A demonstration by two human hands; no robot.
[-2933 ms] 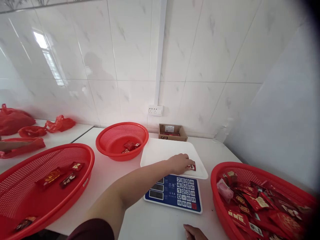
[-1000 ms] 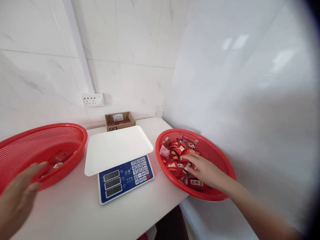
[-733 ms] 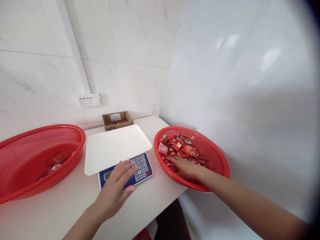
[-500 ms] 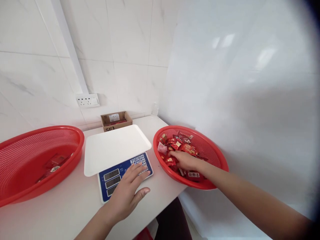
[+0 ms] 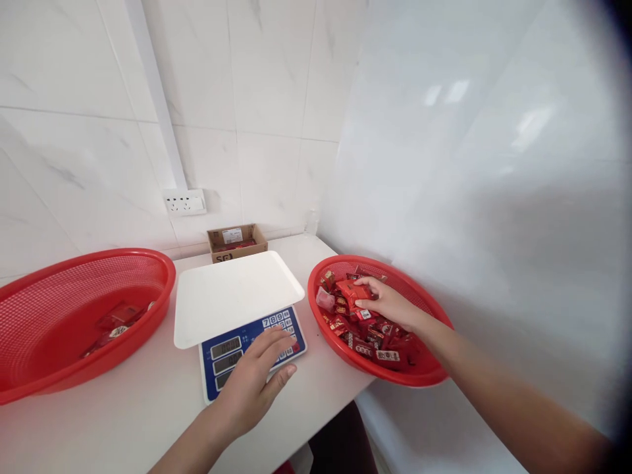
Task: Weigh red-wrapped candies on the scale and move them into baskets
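Note:
My right hand [image 5: 388,301] is closed on a red packet [image 5: 354,294], just above the pile in the right-hand red basket [image 5: 328,339]. Small red wrapped packets [image 5: 380,332] fill that basket, with one pink packet [image 5: 324,299] at its left side. My left hand [image 5: 257,375] lies over the front of a blue and white weighing scale [image 5: 249,342], its fingers stretched out across the keypad. It holds nothing. The scale's white tray [image 5: 237,299] is bare, and the hand hides part of the displays and keys.
On the left stands another red basket [image 5: 49,378] with a few red packets [image 5: 118,322] inside. A small cardboard box [image 5: 239,253] sits behind the scale on the white table [image 5: 138,421]. A wall socket [image 5: 184,202] is above; a white wall borders the right.
My right hand has risen from among the packets, and a red packet now shows in its fingers. My left hand stays over the scale. The whole view has shifted slightly.

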